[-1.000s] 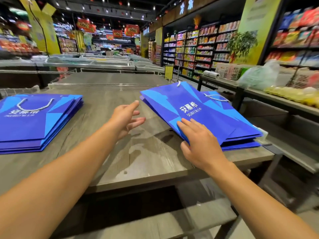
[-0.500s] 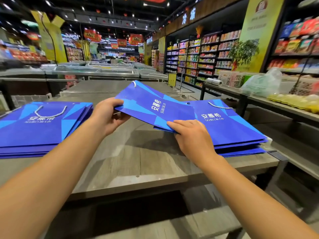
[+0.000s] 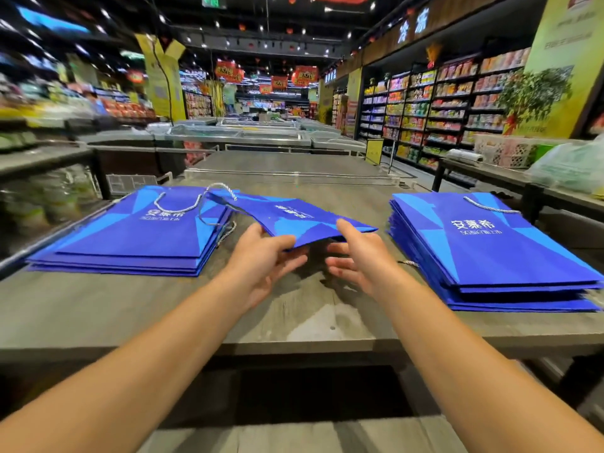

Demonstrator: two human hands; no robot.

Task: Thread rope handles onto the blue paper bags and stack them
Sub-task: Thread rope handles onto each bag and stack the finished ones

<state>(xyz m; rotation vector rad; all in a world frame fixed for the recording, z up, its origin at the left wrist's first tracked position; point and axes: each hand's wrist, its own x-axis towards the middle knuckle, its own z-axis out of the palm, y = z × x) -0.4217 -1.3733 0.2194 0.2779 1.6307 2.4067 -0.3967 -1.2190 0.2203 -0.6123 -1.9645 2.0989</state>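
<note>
Two hands — left hand point(image 3: 261, 256) | right hand point(image 3: 356, 256) — pinch blue bag's point(image 3: 294, 217) near edge | raised between both stacks.

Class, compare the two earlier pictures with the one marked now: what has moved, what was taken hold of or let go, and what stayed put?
The single blue bag, lifted off the right stack, has travelled left to the middle of the table, its rope end reaching over the left stack. The left hand, open a second ago, now pinches its near edge; the right hand does too. Both stacks stayed where they were.
</note>
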